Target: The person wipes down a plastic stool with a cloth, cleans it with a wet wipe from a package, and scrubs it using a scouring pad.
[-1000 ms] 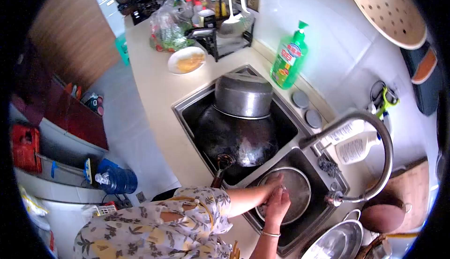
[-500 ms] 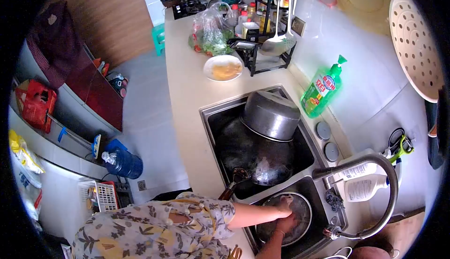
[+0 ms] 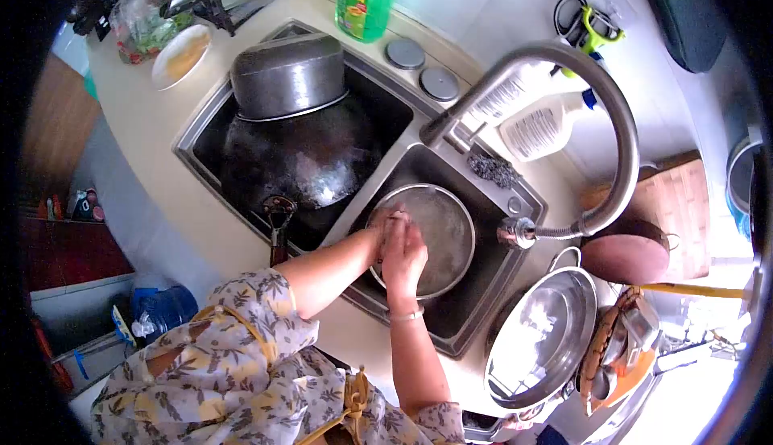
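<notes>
A round metal basin (image 3: pixel 451 240) with cloudy water in it stands in the smaller sink compartment (image 3: pixel 451 316). My left hand (image 3: pixel 382 234) is at the basin's left side, partly covered by my right hand. Over it, my right hand (image 3: pixel 405 256) presses against the left with its fingers closed together. Whatever lies between the two hands, if anything, is hidden. Beside them, the larger compartment holds a big dark wok (image 3: pixel 298 159) with a metal pot (image 3: pixel 290 78) tipped upside down on it. A ladle-like utensil (image 3: pixel 279 219) rests at the sink's front edge.
A curved faucet (image 3: pixel 624 147) arches over the right side, near a dark scrubber (image 3: pixel 493 169). Green dish soap (image 3: pixel 364 2) and white bottles (image 3: pixel 533 132) stand behind. A large steel pan (image 3: pixel 543 340) sits at right. An oval plate (image 3: pixel 181 57) lies at far left.
The view has swung to the right and nearer the sink, bringing the steel pan and cutting board in. My hands, lower in the basin before, are now pressed together at its left side.
</notes>
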Motion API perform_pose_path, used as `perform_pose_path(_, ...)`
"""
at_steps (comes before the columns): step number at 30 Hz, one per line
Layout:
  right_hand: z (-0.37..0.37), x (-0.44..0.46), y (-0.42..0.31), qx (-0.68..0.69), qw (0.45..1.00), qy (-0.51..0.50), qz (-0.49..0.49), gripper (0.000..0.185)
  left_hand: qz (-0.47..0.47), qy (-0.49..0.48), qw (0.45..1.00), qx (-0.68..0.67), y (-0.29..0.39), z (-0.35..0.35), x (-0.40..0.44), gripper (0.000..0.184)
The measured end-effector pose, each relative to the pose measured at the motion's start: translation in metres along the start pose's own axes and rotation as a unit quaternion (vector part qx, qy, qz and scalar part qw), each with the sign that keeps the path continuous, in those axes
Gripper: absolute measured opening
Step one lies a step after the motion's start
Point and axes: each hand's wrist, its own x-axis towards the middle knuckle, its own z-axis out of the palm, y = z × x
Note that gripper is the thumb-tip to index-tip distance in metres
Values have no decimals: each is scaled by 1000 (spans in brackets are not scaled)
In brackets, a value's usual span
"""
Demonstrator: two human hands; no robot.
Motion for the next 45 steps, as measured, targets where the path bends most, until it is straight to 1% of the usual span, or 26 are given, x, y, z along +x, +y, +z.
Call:
perform_pose_path(3, 4, 23, 42, -49, 997, 61, 1, 24, 119, 41, 972, 196, -5, 1, -11, 32)
perform_pose_path(7, -4, 64, 112, -168, 982, 85, 18, 27, 44, 9, 985, 164, 0, 19, -48, 31)
perform_pose_path(9, -11, 81, 154, -206, 976, 73, 16, 32, 18, 102, 986, 128, 33, 48, -105, 23)
perform_pose_path(11, -28, 74, 167, -224, 972, 64, -14, 31, 36, 41, 974, 221, 44, 50, -118, 41)
perform_pose_path(13, -20, 62, 189, -430, 868, 247, -37, 31, 1, 60, 949, 309, 40, 39, -95, 53)
perform_pose_path(15, -9, 59, 211, -440, 876, 196, 18, 34, -45, 72, 954, 289, 34, 36, -93, 56)
perform_pose_path(17, -4, 75, 237, -203, 975, -85, 30, 29, -84, 79, 957, 266, 34, 39, -100, 59)
perform_pose_path(18, -7, 70, 213, -205, 975, -84, 27, 29, -86, 63, 969, 222, 37, 42, -107, 59)
perform_pose_path(20, -16, 40, 112, 80, 987, -58, 128, 21, -111, -16, 988, 103, 38, 36, -102, 55)
perform_pose_path(21, -22, 29, 81, 79, 987, -56, 125, 21, -134, -78, 987, 29, 33, 25, -84, 54)
perform_pose_path(23, -37, 7, 33, 258, 959, -57, 98, 17, -66, -130, 989, -13, 35, 22, -78, 36)
perform_pose_path(25, -41, 3, 11, 275, 953, -58, 116, 17, -93, -398, 904, -126, 35, -1, -55, 31)
perform_pose_path(26, -38, 5, 10, 289, 951, -23, 104, 20, -92, -401, 903, -122, 34, 14, -66, 31)
perform_pose_path(27, -35, 6, 10, 303, 948, 11, 93, 22, -49, -267, 953, -136, 31, 42, -90, 30)
perform_pose_path(28, -39, 14, 23, 23, 995, 36, -86, 24, -4, -125, 981, -149, 30, 67, -115, 30)
perform_pose_path(29, -41, 19, 25, -162, 974, 88, -134, 27, 11, -174, 974, -146, 30, 83, -137, 31)
perform_pose_path(31, -47, 29, 30, -124, 964, 151, -181, 32, 43, -64, 993, -89, 46, 116, -196, 33)
perform_pose_path(33, -58, 32, 26, 54, 990, 88, -101, 33, 105, -43, 994, -7, 47, 127, -219, 33)
perform_pose_path(34, -60, 30, 27, 134, 984, 77, -89, 33, 196, -31, 973, 122, 40, 124, -202, 31)
perform_pose_path(35, -63, 27, 27, 212, 972, 66, -76, 34, 266, -55, 954, 128, 37, 129, -200, 29)
perform_pose_path(37, -72, 20, 17, 129, 984, 77, -94, 39, 303, 19, 902, 307, 37, 134, -197, 28)
perform_pose_path(38, -75, 19, 19, 164, 979, 88, -82, 36, 348, 22, 844, 407, 42, 135, -212, 27)
perform_pose_path(39, -73, 19, 21, 199, 972, 100, -68, 33, 345, 29, 848, 401, 36, 135, -205, 27)
perform_pose_path(40, -70, 17, 24, 359, 929, 85, -11, 32, 316, 46, 866, 386, 29, 136, -193, 32)
perform_pose_path(42, -77, 26, 60, 427, 903, 56, -1, 28, 284, 66, 884, 366, 26, 133, -185, 40)
perform_pose_path(45, -71, 28, 88, 511, 856, 13, 72, 28, 267, 45, 848, 455, 28, 124, -186, 36)
